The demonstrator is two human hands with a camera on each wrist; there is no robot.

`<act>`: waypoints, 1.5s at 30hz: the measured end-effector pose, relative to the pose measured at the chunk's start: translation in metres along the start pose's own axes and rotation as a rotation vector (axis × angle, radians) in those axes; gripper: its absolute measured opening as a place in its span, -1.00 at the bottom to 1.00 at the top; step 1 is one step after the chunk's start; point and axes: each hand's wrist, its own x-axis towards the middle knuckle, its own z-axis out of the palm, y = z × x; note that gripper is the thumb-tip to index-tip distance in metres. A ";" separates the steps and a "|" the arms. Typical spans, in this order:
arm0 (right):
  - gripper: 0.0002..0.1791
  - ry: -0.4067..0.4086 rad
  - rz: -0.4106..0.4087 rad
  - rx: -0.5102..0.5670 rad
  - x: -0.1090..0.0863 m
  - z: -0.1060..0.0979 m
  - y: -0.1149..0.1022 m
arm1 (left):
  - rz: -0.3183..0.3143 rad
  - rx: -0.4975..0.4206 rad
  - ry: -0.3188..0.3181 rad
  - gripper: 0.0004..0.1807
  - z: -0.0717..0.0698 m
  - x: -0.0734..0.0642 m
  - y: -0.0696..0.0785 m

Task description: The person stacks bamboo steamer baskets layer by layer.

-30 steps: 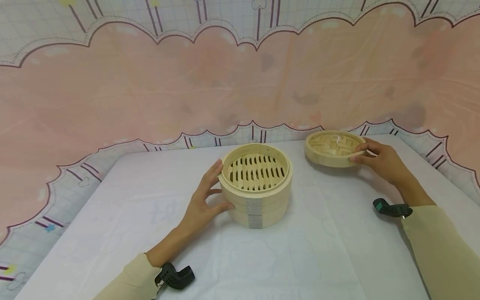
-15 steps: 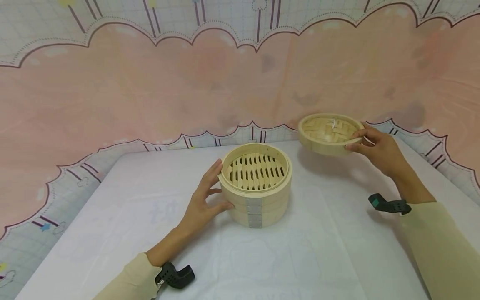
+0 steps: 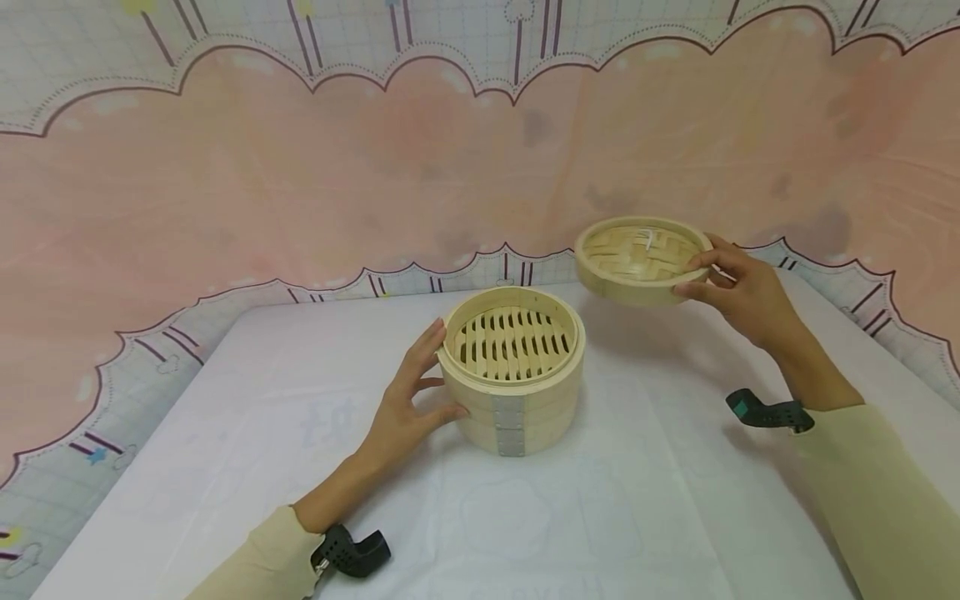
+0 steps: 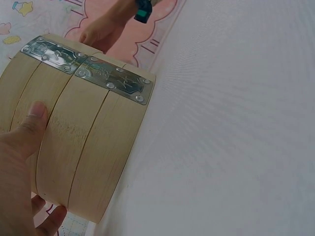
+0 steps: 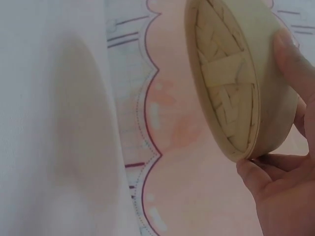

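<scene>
A round bamboo steamer (image 3: 555,408) with a slatted inner floor and a metal plate on its front stands on the white table. My left hand (image 3: 405,412) holds its left side, thumb at the front and fingers towards the back; in the left wrist view the thumb presses the bamboo wall. Behind and to the right, my right hand (image 3: 750,292) grips the woven bamboo lid (image 3: 630,254) by its right rim. A small white loop sits on the lid's top. The lid hangs tilted above the table, with its shadow (image 5: 81,113) below in the right wrist view.
White cloth covers the table (image 3: 637,517). A pink and white patterned backdrop (image 3: 375,175) rises behind the far edge and runs down both sides. Each wrist wears a black band (image 3: 352,552).
My right hand has raised the lid off the table's far right and carried it up and to the left. The left hand and steamer have stayed put.
</scene>
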 end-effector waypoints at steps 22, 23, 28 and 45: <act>-0.65 -0.047 -0.143 0.091 -0.011 0.021 -0.022 | 0.021 0.012 0.001 0.04 0.002 -0.006 -0.003; -0.65 -0.048 -0.140 0.078 -0.011 0.021 -0.023 | 0.020 0.012 0.001 0.03 0.002 -0.007 -0.003; -0.63 -0.045 -0.128 0.026 -0.012 0.024 -0.027 | 0.012 0.009 0.000 0.05 0.003 -0.008 -0.009; -0.69 -0.065 -0.173 0.050 -0.015 0.029 -0.037 | 0.015 0.011 0.003 0.04 0.002 -0.006 -0.003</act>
